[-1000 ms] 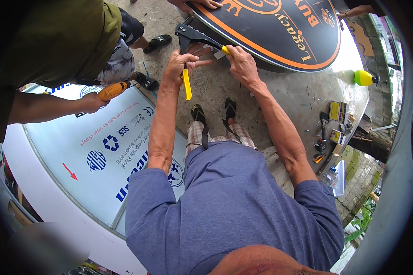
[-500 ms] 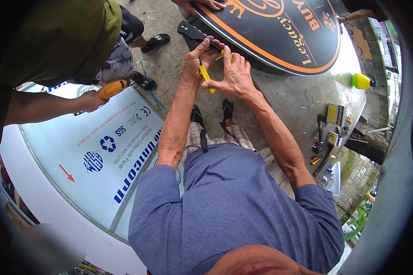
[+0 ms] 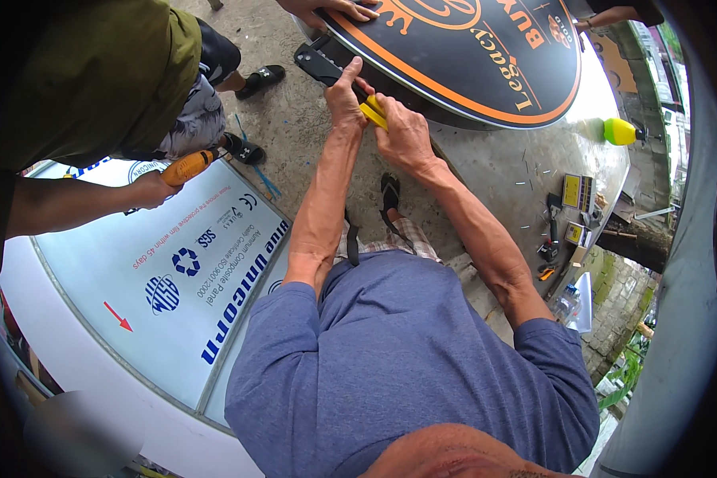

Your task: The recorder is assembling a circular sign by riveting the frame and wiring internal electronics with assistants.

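Both my hands are on a hand riveter point(image 3: 317, 66) with a black body and yellow handles. My left hand point(image 3: 345, 99) is closed around its upper part, thumb pointing up along it. My right hand point(image 3: 404, 135) wraps the yellow handles, which are squeezed close together. The riveter's head is beside the rim of a round black sign point(image 3: 486, 88) with an orange border. Whether the nose touches the sign's edge I cannot tell.
The sign lies on a grey metal table point(image 3: 494, 159) with loose rivets, small boxes point(image 3: 577, 191), a black tool point(image 3: 551, 227) and a yellow-green bottle point(image 3: 620, 131). A co-worker's hand point(image 3: 153, 191) holds an orange tool point(image 3: 187, 167) over a film-covered panel point(image 3: 175, 263). Another person's hand point(image 3: 350, 9) rests on the sign.
The yellow handles were spread apart and are now closed together. My right hand's fingers have gone from stretched out to wrapped around them. The riveter has shifted slightly left.
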A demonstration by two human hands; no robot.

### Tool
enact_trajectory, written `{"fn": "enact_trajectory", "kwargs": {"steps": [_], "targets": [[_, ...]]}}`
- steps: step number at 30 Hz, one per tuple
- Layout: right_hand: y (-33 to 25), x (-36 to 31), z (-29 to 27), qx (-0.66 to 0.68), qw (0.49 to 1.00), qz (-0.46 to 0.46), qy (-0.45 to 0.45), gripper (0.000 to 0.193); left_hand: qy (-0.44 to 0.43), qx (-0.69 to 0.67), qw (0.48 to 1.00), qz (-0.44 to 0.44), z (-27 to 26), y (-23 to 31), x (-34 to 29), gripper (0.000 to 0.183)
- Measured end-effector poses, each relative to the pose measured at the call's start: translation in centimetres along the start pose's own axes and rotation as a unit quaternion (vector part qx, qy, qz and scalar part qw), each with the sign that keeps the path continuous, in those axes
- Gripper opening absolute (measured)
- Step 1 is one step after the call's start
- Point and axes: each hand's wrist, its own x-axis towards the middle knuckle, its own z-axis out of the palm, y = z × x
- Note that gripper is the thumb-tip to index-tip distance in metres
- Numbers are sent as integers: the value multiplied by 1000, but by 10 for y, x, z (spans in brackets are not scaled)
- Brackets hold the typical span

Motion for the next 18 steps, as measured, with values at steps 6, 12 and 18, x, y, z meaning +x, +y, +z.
{"fn": "enact_trajectory", "kwargs": {"steps": [6,12,18], "targets": [[3,-7,5,33,999,-26,19,39,7,12,999,30,-3,-5,-2,14],[-5,-60,14,87,996,0,-10,48,39,46,998,36,-38,-17,-52,22],[10,-172,-10,218,955,200,7,50,-141,284,946,-63,-36,-73,-127,25]]}}
